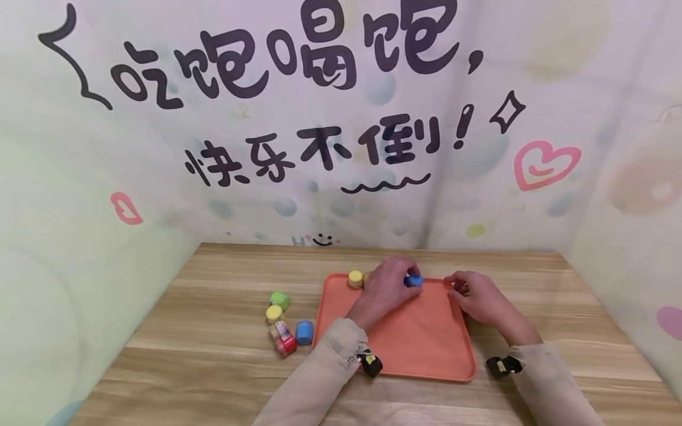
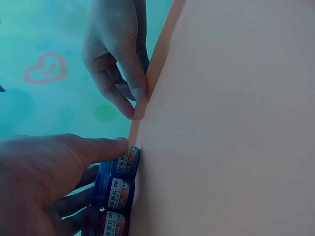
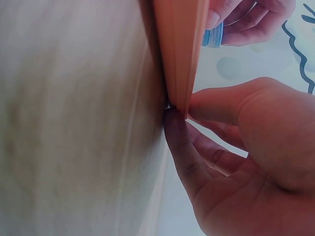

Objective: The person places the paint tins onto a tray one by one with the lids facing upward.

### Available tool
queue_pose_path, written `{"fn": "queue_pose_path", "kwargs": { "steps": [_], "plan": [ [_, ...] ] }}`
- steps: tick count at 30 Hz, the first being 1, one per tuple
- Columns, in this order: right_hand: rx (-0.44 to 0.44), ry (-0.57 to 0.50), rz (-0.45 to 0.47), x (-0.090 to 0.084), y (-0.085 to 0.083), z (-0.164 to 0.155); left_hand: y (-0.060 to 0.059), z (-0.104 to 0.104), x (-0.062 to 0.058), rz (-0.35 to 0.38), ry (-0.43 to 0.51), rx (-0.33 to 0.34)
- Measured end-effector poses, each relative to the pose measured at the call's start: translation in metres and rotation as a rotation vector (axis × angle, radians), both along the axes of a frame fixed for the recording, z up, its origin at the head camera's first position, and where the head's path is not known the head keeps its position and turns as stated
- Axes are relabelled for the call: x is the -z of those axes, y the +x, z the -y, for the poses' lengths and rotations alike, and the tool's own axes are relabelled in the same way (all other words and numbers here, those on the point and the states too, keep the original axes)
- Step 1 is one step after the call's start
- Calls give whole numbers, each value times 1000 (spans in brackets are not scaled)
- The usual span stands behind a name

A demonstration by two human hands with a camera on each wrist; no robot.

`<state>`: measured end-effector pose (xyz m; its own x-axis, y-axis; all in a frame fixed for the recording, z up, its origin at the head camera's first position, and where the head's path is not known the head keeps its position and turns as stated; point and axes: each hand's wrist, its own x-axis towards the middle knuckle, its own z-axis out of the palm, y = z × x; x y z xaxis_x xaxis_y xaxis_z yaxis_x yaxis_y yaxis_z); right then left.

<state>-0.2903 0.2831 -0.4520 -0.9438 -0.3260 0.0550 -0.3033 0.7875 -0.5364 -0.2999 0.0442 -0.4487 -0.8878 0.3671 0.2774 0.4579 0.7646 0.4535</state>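
My left hand is at the far edge of an orange tray, its thumb and fingers around a light blue paint jar. In the left wrist view, that jar stands in a row along the rim with a dark blue paint jar and a dark reddish-purple jar. A yellow-lidded jar stands farther left on the tray, with another jar partly hidden behind the hand. My right hand pinches the tray's far right corner between thumb and fingers, as the right wrist view shows.
On the wooden table, left of the tray, are several more jars: a green one, a yellow one, a red one and a blue one. A printed backdrop stands behind the table.
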Motion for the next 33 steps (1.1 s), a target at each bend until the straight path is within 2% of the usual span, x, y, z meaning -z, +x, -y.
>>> {"fn": "queue_pose_path", "kwargs": {
  "steps": [7, 13, 24, 33],
  "plan": [
    [3, 5, 1, 0, 0, 0, -1, 2, 1, -8, 8, 5],
    [-8, 8, -14, -1, 0, 1, 0, 8, 1, 15, 91, -37],
    [9, 12, 1, 2, 0, 1, 7, 29, -6, -20, 201, -56],
    [0, 16, -3, 2, 0, 0, 12, 49, -13, -62, 255, -25]
  ]
}}
